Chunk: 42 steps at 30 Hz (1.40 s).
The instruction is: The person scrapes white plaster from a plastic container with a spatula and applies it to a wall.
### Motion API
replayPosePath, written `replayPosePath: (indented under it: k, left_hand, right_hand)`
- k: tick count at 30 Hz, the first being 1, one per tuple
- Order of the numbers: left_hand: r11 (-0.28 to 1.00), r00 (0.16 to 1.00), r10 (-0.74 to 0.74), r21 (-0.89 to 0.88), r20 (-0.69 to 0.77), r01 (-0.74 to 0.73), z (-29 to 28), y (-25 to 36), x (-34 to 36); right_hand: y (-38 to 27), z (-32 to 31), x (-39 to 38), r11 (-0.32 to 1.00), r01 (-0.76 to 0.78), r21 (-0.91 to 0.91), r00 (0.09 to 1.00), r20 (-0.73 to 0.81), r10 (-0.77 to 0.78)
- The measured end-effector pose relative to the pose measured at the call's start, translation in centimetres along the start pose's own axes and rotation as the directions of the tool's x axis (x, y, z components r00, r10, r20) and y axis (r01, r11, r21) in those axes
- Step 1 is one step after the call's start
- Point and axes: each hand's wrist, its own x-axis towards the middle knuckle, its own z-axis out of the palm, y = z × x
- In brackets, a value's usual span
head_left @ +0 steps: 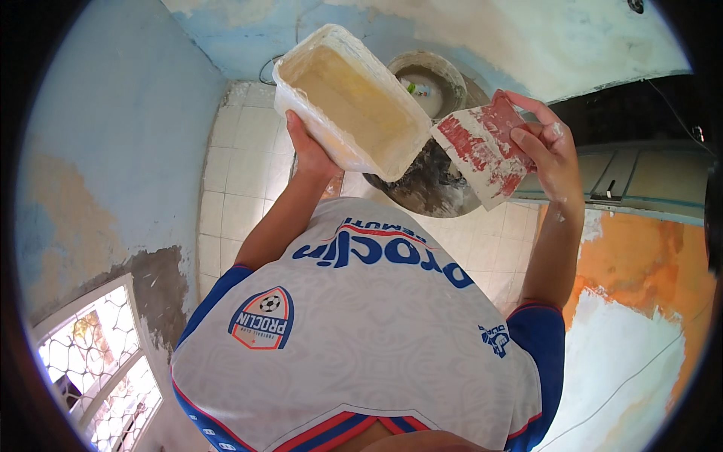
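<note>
My left hand (310, 154) is closed on the near side wall of a white rectangular plastic tub (354, 102), tilted so its inside shows. Pale plaster-like residue coats the tub's walls and bottom. In my right hand (548, 147) is a flat red putty scraper (482, 147), pinched between thumb and fingers along its upper right edge. White paste is smeared over its face and along its lower left edge. The scraper's left corner comes close to the tub's right end in this view. White specks of paste stick to my right hand and wrist.
Beyond the tub stands a round bucket (431, 79) with grey contents. A dark round basin (425, 181) lies below, partly hidden by tub and scraper. Patchy blue walls (128, 113) surround a tiled floor (245, 143). A barred window (105, 369) is at lower left.
</note>
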Motion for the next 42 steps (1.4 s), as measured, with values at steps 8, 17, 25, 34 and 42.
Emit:
replayPosePath:
  k: [8, 17, 25, 34, 42]
  left_hand:
    - [0.996, 0.997, 0.044, 0.081, -0.055, -0.040, -1.1, 0.4, -1.0]
    - [0.994, 0.998, 0.050, 0.093, -0.023, -0.047, -0.9, 0.8, -1.6]
    - [0.999, 0.999, 0.033, 0.044, -0.017, -0.032, -1.4, -0.1, -1.6]
    - [0.997, 0.993, -0.066, 0.034, -0.095, 0.070, -1.1, 0.2, -2.6]
    - [0.998, 0.990, -0.044, 0.044, -0.132, 0.050, -1.6, 0.1, -2.7]
  right_hand:
    - [-3.1, 2.9, 2.0, 0.985, 0.007, -0.170, 0.979, 0.204, 0.028]
    - [-2.8, 3.6, 3.9, 0.953, -0.010, -0.303, 0.945, 0.309, 0.108]
    - [-3.1, 3.8, 4.2, 0.933, -0.125, -0.337, 0.923, 0.305, 0.234]
    - [-2.2, 3.2, 3.7, 0.942, -0.214, -0.259, 0.916, 0.282, 0.285]
    - [-2.6, 3.6, 4.3, 0.921, -0.256, -0.293, 0.871, 0.344, 0.352]
